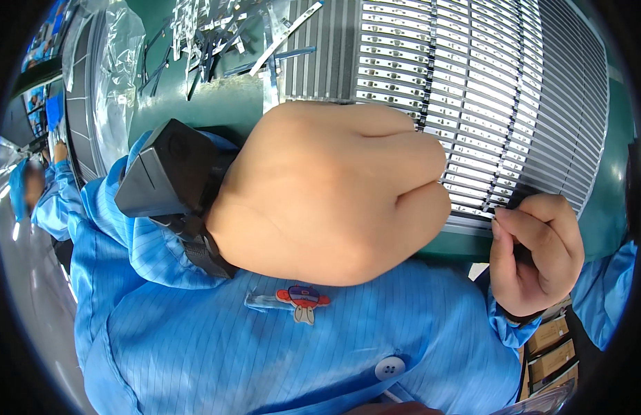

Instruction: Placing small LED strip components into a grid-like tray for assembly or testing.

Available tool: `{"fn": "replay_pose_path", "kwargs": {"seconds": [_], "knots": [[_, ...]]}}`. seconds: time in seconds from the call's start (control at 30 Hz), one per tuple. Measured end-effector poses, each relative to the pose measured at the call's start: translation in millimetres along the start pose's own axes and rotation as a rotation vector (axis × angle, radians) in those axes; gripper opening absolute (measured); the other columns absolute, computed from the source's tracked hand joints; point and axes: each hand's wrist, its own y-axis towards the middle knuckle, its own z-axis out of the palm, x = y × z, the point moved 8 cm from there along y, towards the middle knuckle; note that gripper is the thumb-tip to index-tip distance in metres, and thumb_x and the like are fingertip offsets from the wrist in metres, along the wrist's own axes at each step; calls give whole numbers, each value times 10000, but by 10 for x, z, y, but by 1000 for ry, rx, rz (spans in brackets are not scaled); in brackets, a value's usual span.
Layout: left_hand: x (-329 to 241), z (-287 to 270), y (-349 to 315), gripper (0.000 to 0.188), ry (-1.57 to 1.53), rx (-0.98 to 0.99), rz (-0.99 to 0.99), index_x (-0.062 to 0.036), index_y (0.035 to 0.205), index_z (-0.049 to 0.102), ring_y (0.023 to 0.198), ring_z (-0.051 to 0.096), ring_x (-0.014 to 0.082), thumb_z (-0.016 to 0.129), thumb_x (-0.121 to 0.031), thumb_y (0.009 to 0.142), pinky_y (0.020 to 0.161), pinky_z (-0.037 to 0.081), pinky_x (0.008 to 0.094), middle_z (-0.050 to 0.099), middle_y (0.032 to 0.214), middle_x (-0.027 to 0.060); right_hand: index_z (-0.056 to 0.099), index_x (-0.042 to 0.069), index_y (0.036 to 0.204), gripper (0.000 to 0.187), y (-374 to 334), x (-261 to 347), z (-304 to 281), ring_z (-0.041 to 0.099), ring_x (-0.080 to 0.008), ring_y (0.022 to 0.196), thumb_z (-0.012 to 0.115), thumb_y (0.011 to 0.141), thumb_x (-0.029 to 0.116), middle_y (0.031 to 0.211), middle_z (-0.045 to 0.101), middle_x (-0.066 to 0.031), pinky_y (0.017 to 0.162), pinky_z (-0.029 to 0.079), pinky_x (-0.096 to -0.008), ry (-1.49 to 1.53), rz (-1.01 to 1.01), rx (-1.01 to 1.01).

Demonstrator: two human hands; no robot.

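On the blue jacket sits 1 cartoon-figure badge. On the green table, a grey slotted tray carries rows of pale strips. The right hand has thumb and forefinger together at the strips' near edge — anything between them is too small to tell. The left hand curls over the tray's near left part — fingertips hidden, its grip I cannot tell.
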Motion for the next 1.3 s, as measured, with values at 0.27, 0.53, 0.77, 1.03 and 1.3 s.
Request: {"fn": "replay_pose_path", "kwargs": {"seconds": [0.27, 0.53, 0.77, 1.03, 1.3], "knots": [[-24, 58, 61, 281, 12, 108, -98, -11, 826, 692, 576, 572, 217, 828, -120, 606, 456, 452, 291, 608, 751, 79, 739, -21, 895, 246, -6, -12, 15, 563, -143, 571, 776, 664, -98, 797, 619, -97, 466, 397, -258, 9, -9, -19], [-33, 56, 80, 273, 32, 55, -63, 13, 808, 677, 547, 569, 223, 833, -92, 611, 428, 443, 291, 609, 742, 97, 739, -22, 892, 232, 8, -17, 4, 566, -137, 568, 779, 675, -92, 800, 620, -95, 457, 391, -254, 17, 3, -10], [-54, 59, 84, 277, 62, 50, -59, 15, 812, 676, 551, 575, 226, 830, -101, 614, 432, 447, 292, 605, 724, 101, 738, -28, 892, 232, 14, 3, 2, 556, -142, 564, 776, 677, -106, 807, 621, -101, 461, 395, -257, 13, -27, -16], [-123, 136, 48, 251, 62, -80, 158, -39, 829, 782, 615, 588, 178, 812, -128, 597, 441, 462, 254, 679, 815, 75, 748, -36, 907, 274, 9, 9, 13, 553, -154, 583, 797, 642, -85, 800, 611, -99, 461, 401, -265, 27, -74, -15], [-164, 160, 18, 319, 232, -139, 232, -93, 868, 825, 675, 573, 154, 820, -164, 558, 427, 435, 227, 672, 848, 19, 737, -22, 932, 235, -8, -13, 36, 537, -155, 613, 754, 713, -106, 828, 597, -93, 531, 378, -259, 26, -14, 16]]}}
